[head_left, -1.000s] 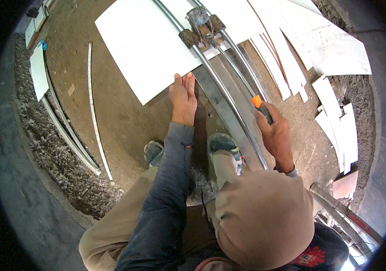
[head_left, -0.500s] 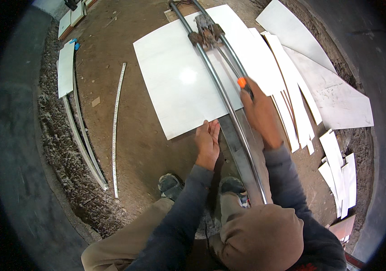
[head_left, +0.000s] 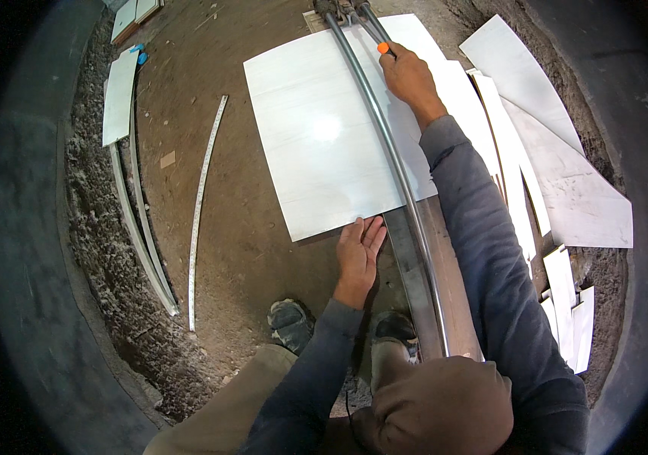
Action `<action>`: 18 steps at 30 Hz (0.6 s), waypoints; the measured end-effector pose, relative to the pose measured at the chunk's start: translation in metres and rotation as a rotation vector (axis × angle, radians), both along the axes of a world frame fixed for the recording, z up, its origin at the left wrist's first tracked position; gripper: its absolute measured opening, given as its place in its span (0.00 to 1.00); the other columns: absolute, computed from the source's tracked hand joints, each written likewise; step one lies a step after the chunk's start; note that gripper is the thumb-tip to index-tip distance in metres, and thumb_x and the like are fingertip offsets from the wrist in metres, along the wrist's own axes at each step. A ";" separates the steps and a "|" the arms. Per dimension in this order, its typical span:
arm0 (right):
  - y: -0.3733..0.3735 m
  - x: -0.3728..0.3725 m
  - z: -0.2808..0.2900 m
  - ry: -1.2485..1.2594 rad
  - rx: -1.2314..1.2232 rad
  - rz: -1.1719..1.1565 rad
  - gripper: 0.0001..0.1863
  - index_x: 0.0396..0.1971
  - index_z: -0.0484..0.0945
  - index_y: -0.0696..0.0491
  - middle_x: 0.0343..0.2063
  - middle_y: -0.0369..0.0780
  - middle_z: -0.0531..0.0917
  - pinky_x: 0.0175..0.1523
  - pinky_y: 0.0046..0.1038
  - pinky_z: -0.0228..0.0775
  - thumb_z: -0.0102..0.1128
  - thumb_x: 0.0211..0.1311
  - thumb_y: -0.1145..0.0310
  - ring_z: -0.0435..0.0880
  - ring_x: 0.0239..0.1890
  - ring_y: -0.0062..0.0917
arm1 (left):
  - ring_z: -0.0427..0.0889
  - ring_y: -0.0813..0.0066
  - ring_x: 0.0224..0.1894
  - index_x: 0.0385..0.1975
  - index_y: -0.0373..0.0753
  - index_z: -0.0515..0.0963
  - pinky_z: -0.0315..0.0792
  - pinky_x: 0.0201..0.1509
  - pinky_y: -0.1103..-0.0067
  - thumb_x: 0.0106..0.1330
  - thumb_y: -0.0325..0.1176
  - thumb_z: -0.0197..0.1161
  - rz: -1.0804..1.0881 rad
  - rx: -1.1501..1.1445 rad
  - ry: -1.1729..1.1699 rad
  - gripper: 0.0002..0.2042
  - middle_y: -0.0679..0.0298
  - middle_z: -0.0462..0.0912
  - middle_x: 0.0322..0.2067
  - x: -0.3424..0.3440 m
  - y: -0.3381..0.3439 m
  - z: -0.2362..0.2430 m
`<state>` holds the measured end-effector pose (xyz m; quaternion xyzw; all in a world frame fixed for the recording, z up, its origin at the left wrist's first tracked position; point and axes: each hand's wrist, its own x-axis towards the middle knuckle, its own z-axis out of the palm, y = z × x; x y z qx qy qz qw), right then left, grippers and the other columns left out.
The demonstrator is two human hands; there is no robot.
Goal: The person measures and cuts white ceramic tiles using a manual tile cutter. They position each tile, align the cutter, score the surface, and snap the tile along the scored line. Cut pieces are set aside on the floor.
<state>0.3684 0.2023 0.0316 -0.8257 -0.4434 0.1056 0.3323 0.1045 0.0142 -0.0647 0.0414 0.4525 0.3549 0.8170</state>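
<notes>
1. Closest, the left hand (head_left: 358,262) lies palm up, fingers slightly spread, tips at the near edge of the white tile (head_left: 316,144); I can't tell whether they bear any weight.
2. The tile lies flat beneath round steel rails (head_left: 400,167), partly over a grey metal bed (head_left: 406,262). Glossy, thin and broad, it looks stiff, slick and brittle, probably weighty; I'd support opposite edges from underneath, sparing the corners.
3. Farther up, the right hand (head_left: 413,82) is curled around an orange-tipped handle (head_left: 383,48).
4. Beyond, a rough, grimy carriage (head_left: 325,7) sits on the smooth rails.
</notes>
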 end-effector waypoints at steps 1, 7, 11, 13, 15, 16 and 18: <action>0.002 0.000 0.000 0.016 -0.017 -0.012 0.27 0.63 0.79 0.53 0.49 0.57 0.86 0.59 0.45 0.76 0.50 0.70 0.55 0.86 0.51 0.53 | 0.82 0.62 0.58 0.50 0.33 0.70 0.80 0.65 0.66 0.82 0.33 0.52 -0.002 0.005 -0.005 0.09 0.55 0.79 0.51 -0.001 0.000 0.000; 0.004 -0.001 0.000 0.014 -0.029 -0.019 0.25 0.63 0.77 0.55 0.46 0.56 0.87 0.59 0.47 0.76 0.47 0.73 0.59 0.87 0.50 0.51 | 0.82 0.62 0.58 0.51 0.32 0.70 0.81 0.64 0.66 0.82 0.33 0.52 -0.007 0.007 -0.007 0.10 0.54 0.79 0.51 -0.003 -0.001 0.001; 0.004 -0.001 0.002 0.074 -0.019 -0.041 0.29 0.65 0.78 0.52 0.49 0.56 0.86 0.61 0.43 0.75 0.51 0.69 0.55 0.86 0.52 0.51 | 0.82 0.61 0.59 0.52 0.32 0.70 0.81 0.65 0.65 0.82 0.34 0.52 -0.017 0.006 0.000 0.11 0.54 0.79 0.52 -0.003 -0.001 0.004; 0.005 -0.001 0.003 0.094 -0.043 -0.048 0.29 0.65 0.78 0.52 0.51 0.56 0.86 0.61 0.43 0.75 0.50 0.69 0.55 0.85 0.53 0.51 | 0.81 0.61 0.59 0.52 0.32 0.71 0.81 0.65 0.65 0.82 0.34 0.52 -0.019 0.005 -0.003 0.11 0.54 0.79 0.52 -0.003 0.000 0.006; 0.005 -0.003 0.002 0.083 -0.033 -0.030 0.27 0.66 0.76 0.54 0.51 0.56 0.85 0.62 0.44 0.75 0.48 0.72 0.57 0.85 0.54 0.50 | 0.81 0.60 0.59 0.53 0.32 0.71 0.81 0.65 0.65 0.82 0.34 0.52 -0.017 -0.003 0.003 0.11 0.54 0.79 0.52 -0.003 0.000 0.008; 0.006 -0.004 0.002 0.086 -0.045 -0.035 0.27 0.66 0.75 0.54 0.51 0.56 0.85 0.62 0.45 0.75 0.47 0.73 0.59 0.85 0.54 0.50 | 0.81 0.60 0.59 0.53 0.32 0.71 0.81 0.65 0.64 0.82 0.34 0.52 -0.018 0.010 -0.008 0.11 0.54 0.79 0.52 -0.004 0.000 0.008; 0.008 -0.007 0.002 0.079 -0.049 -0.027 0.27 0.67 0.74 0.54 0.53 0.56 0.84 0.62 0.45 0.74 0.46 0.73 0.59 0.85 0.55 0.50 | 0.81 0.60 0.60 0.53 0.32 0.71 0.81 0.65 0.63 0.82 0.34 0.53 -0.020 0.015 -0.012 0.11 0.55 0.79 0.52 -0.004 -0.002 0.009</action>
